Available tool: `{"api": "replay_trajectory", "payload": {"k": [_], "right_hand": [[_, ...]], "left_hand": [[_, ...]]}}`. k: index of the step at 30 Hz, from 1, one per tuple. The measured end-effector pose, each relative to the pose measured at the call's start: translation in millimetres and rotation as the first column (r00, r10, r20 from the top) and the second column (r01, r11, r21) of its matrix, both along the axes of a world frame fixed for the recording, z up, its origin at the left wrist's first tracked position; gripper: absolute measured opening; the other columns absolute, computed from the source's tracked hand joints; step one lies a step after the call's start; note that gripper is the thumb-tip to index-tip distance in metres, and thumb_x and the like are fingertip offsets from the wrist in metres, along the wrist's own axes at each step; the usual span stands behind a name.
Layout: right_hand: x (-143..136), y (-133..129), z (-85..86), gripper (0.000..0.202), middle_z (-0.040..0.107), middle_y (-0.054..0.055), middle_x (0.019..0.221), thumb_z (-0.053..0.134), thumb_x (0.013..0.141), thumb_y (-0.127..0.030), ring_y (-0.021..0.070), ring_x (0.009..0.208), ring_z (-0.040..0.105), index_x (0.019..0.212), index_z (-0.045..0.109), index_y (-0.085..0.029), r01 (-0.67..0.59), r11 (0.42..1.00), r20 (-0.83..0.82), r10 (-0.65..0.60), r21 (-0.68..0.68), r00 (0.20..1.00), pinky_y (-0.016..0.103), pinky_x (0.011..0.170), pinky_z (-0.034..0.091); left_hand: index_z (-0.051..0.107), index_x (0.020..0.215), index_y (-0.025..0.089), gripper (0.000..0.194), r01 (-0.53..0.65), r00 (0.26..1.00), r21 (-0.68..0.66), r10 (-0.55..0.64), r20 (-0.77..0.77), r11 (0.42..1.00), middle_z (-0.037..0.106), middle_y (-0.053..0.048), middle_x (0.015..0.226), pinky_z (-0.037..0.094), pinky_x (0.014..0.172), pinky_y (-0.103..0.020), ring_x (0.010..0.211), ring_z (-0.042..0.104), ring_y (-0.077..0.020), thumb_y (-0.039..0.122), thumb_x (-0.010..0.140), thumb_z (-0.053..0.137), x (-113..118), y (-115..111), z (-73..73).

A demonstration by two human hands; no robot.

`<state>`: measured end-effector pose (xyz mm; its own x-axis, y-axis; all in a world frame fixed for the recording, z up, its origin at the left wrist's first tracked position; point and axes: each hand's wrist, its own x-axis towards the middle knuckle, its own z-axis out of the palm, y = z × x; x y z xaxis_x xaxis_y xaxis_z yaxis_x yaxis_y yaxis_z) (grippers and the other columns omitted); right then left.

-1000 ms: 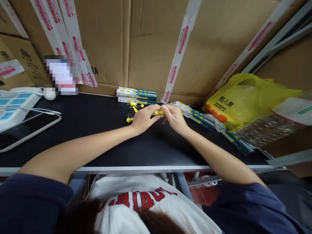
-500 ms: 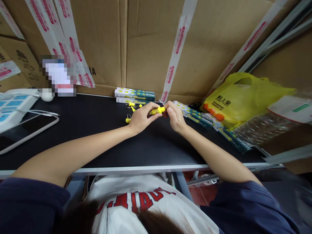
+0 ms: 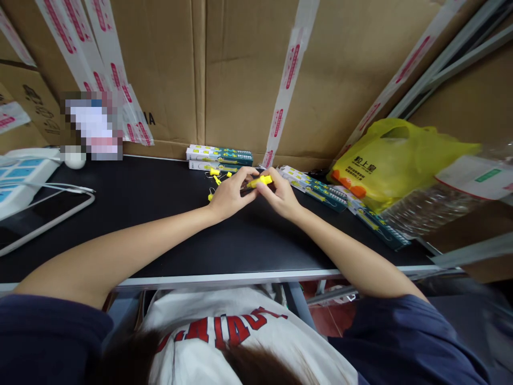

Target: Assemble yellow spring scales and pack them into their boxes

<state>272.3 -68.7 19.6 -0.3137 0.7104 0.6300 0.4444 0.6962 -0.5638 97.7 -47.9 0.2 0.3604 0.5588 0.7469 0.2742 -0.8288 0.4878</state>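
Between my two hands, over the middle of the black table, is a small yellow piece [image 3: 260,182]. My left hand [image 3: 231,195] grips its left part with thumb and fingers. At its right end my right hand [image 3: 282,195] is closed, with the thumb and fingers pinching it. Just left of my left hand several yellow pieces with wire hooks [image 3: 215,172] lie on the table. Behind them are two stacked slim boxes [image 3: 219,155] with green and white print.
More slim boxes [image 3: 315,187] lie to the right, beside a yellow plastic bag [image 3: 377,160] and clear plastic packaging [image 3: 428,211]. On the left are a white power strip [image 3: 24,174] and a phone-like device [image 3: 44,216]. Cardboard [image 3: 240,69] stands behind the black table [image 3: 240,251].
My right thumb and fingers have shifted left over the end of the yellow piece. The whole view has moved slightly.
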Motion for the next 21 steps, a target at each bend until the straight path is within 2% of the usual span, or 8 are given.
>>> {"api": "replay_trajectory", "payload": {"k": [4, 7, 10, 14, 18, 21], "right_hand": [[5, 9, 4.9, 0.038, 0.05, -0.005, 0.061, 0.053, 0.085, -0.062, 0.0115, 0.052, 0.049, 0.084, 0.045, -0.025, -0.034, 0.994, -0.284, 0.004, -0.101, 0.959, 0.027, 0.052, 0.047], [18, 21, 11.1, 0.041, 0.047, -0.005, 0.057, 0.055, 0.082, -0.066, 0.0103, 0.047, 0.046, 0.081, 0.045, -0.026, 0.02, 0.993, -0.428, -0.069, -0.118, 0.901, 0.025, 0.047, 0.046], [34, 34, 16.1, 0.041, 0.044, -0.006, 0.052, 0.054, 0.083, -0.066, 0.0096, 0.046, 0.047, 0.083, 0.046, -0.026, 0.078, 0.989, -0.521, -0.132, -0.123, 0.843, 0.024, 0.049, 0.047], [48, 45, 18.3, 0.038, 0.043, -0.008, 0.05, 0.053, 0.084, -0.061, 0.0086, 0.044, 0.047, 0.082, 0.043, -0.025, 0.081, 0.984, -0.588, -0.162, -0.161, 0.793, 0.023, 0.05, 0.047], [44, 46, 14.0, 0.04, 0.044, -0.008, 0.049, 0.057, 0.081, -0.063, 0.0096, 0.042, 0.046, 0.081, 0.042, -0.026, 0.06, 0.979, -0.605, -0.168, -0.194, 0.778, 0.024, 0.046, 0.047], [37, 45, 8.7, 0.042, 0.044, -0.009, 0.049, 0.057, 0.081, -0.064, 0.0088, 0.039, 0.043, 0.08, 0.042, -0.025, 0.007, 0.982, -0.59, -0.119, -0.189, 0.798, 0.023, 0.042, 0.044]], "left_hand": [[0.051, 0.112, 0.022, 0.034, -0.027, 0.998, -0.082, 0.022, -0.063, 0.996, 0.064, 0.002, 0.079, 0.045, 0.067, -0.026, 0.069, 0.061, -0.0135, 0.034, 0.083, 0.063, -11, 8, 4.4], [0.056, 0.102, 0.021, 0.026, -0.056, 0.997, -0.125, 0.049, -0.065, 0.991, 0.064, 0.001, 0.075, 0.045, 0.067, -0.027, 0.07, 0.062, -0.0144, 0.04, 0.084, 0.061, -25, 15, 3.1], [0.056, 0.102, 0.018, 0.027, 0.037, 0.998, -0.235, -0.049, -0.047, 0.971, 0.063, 0.002, 0.069, 0.047, 0.064, -0.025, 0.061, 0.06, -0.0115, 0.042, 0.088, 0.055, -39, 22, -0.8], [0.062, 0.097, 0.015, 0.031, 0.127, 0.987, -0.314, -0.15, -0.051, 0.941, 0.065, -0.002, 0.073, 0.05, 0.064, -0.024, 0.065, 0.061, -0.0113, 0.043, 0.091, 0.05, -46, 24, -2.4], [0.064, 0.098, 0.016, 0.031, 0.102, 0.982, -0.272, -0.141, -0.124, 0.957, 0.068, -0.003, 0.081, 0.048, 0.067, -0.025, 0.07, 0.062, -0.0124, 0.044, 0.089, 0.052, -42, 20, -0.6], [0.063, 0.08, 0.016, 0.032, 0.051, 0.973, -0.154, -0.083, -0.214, 0.987, 0.065, -0.001, 0.074, 0.044, 0.065, -0.025, 0.066, 0.057, -0.0124, 0.046, 0.088, 0.054, -41, 15, 0.5]]}}
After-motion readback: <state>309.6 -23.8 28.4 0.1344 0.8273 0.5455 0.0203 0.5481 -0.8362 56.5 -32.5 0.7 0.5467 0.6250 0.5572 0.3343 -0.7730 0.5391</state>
